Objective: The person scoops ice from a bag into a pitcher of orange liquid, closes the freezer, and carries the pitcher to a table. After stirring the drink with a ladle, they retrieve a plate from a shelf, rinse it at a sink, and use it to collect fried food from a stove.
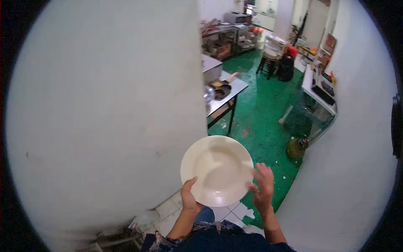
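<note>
A cream-coloured round plate [218,166] with a wide rim is held in front of my body, its inner face turned up toward me. My left hand [191,196] grips its lower left edge, thumb over the rim and the other fingers hidden beneath. At the plate's right edge is my right hand [263,185], slightly blurred, fingers apart and raised beside the rim.
A white wall [105,105] fills the left side, and another wall [340,180] runs along the right. Between them a green floor [260,113] leads past a table [239,86] with pans, a side counter [312,86], a gas cylinder [297,148] and a stool [268,59].
</note>
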The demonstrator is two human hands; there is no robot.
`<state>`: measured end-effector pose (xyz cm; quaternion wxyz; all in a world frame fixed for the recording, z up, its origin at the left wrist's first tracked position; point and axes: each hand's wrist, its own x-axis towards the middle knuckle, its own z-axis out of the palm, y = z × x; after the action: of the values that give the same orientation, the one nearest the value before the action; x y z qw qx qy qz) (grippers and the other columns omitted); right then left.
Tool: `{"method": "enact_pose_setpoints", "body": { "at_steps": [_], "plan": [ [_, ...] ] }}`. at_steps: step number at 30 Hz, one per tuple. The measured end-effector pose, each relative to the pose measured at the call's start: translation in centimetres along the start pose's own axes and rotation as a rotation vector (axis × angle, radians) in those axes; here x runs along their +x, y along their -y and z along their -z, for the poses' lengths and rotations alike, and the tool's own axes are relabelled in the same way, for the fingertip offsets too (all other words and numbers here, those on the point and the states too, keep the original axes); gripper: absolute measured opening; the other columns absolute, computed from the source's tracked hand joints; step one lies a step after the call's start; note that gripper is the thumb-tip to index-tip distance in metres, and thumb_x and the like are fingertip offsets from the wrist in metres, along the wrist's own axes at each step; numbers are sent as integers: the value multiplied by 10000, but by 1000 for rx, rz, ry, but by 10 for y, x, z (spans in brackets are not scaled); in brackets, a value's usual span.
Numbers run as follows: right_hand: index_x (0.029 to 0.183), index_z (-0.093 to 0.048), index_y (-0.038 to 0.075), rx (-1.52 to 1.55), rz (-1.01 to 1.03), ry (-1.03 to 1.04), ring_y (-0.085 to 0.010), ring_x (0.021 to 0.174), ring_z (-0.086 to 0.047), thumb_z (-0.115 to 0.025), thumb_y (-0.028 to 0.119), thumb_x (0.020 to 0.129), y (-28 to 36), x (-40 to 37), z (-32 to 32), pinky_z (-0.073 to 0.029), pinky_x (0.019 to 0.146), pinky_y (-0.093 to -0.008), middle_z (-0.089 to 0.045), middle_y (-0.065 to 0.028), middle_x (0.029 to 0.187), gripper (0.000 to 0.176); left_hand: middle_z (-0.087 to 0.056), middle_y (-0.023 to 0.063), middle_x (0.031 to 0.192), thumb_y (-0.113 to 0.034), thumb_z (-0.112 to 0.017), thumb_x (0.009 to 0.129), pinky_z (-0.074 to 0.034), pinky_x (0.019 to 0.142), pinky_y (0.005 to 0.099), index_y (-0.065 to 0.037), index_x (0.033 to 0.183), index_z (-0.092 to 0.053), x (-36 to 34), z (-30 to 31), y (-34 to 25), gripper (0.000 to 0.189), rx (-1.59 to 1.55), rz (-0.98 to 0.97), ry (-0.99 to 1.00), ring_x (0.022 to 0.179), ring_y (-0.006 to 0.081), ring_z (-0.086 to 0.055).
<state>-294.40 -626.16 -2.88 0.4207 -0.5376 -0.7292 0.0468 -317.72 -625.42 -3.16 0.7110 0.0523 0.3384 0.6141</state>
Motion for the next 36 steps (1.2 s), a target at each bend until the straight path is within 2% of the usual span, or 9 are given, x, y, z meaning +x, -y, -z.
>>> {"method": "enact_pose_setpoints", "body": {
  "at_steps": [1, 3, 6, 10, 16, 21, 29, 33, 36],
  "plan": [
    [1219, -547, 114, -20, -21, -13, -309, 1248, -416, -601, 388, 838, -17, 7, 7, -230, 1064, -519, -493, -137, 1297, 473, -589, 157, 1104, -244, -521, 823, -465, 891, 385, 35, 1176, -488, 20, -15, 9, 452, 11, 27, 14, 1026, 273, -577],
    [1267, -491, 36, 332, -458, -204, -294, 1212, -446, -569, 262, 878, -52, 27, 24, -306, 1038, -410, -495, -164, 1286, 456, -566, 182, 1147, -275, -517, 844, -449, 924, 407, 41, 1244, -434, 65, -60, 30, 516, 116, 193, 25, 1055, 297, -563],
    [1293, -440, -7, 561, -696, -354, -256, 1159, -475, -545, 166, 865, -120, 52, 45, -350, 996, -348, -509, -153, 1259, 474, -551, 176, 1180, -287, -520, 850, -437, 946, 410, 17, 1281, -405, 144, -118, 80, 539, 24, 417, 303, 1081, 306, -550],
    [1269, -417, -30, 604, -857, -432, -209, 1063, -503, -522, 192, 902, -187, 86, 77, -385, 931, -315, -513, -128, 1183, 442, -536, 185, 1212, -351, -540, 828, -460, 920, 441, 10, 1277, -404, 211, -210, 140, 592, 237, 522, 297, 1042, 326, -575],
    [1278, -406, -33, 710, -778, -448, -206, 1040, -517, -500, 174, 915, -358, 162, 100, -396, 923, -314, -526, -113, 1140, 428, -594, 141, 1115, -331, -531, 849, -496, 854, 389, -18, 1208, -477, 349, -305, 251, 479, 232, 592, 329, 970, 262, -613],
    [1287, -421, -16, 371, -773, -496, -187, 1050, -527, -473, 226, 955, -514, 297, 129, -402, 919, -294, -546, -111, 1138, 415, -602, 153, 1096, -338, -529, 838, -494, 860, 392, -14, 1193, -492, 443, -383, 263, 481, 94, 357, 157, 957, 267, -618],
    [1060, -588, 8, 342, 253, -66, -215, 974, -571, -550, 22, 862, -515, 620, 27, -437, 868, -322, -602, -110, 1061, 201, -577, 170, 1120, -289, -540, 789, -474, 903, 419, 1, 1217, -458, 538, -390, 152, 523, -207, -394, -177, 1018, 307, -583],
    [1048, -583, 35, 352, 784, -5, -304, 911, -578, -635, 21, 769, -483, 744, -46, -473, 797, -365, -606, -131, 991, 284, -565, 140, 1141, -312, -521, 776, -459, 905, 402, -16, 1217, -467, 569, -406, 96, 534, -225, -758, -282, 1040, 282, -566],
    [1032, -579, 23, 373, 917, 123, -311, 894, -568, -625, 19, 776, -448, 823, -92, -463, 786, -381, -585, -145, 962, 261, -561, 129, 1148, -316, -522, 772, -455, 910, 400, -23, 1238, -454, 592, -394, 73, 554, -317, -823, -322, 1048, 276, -560]
  ]
}}
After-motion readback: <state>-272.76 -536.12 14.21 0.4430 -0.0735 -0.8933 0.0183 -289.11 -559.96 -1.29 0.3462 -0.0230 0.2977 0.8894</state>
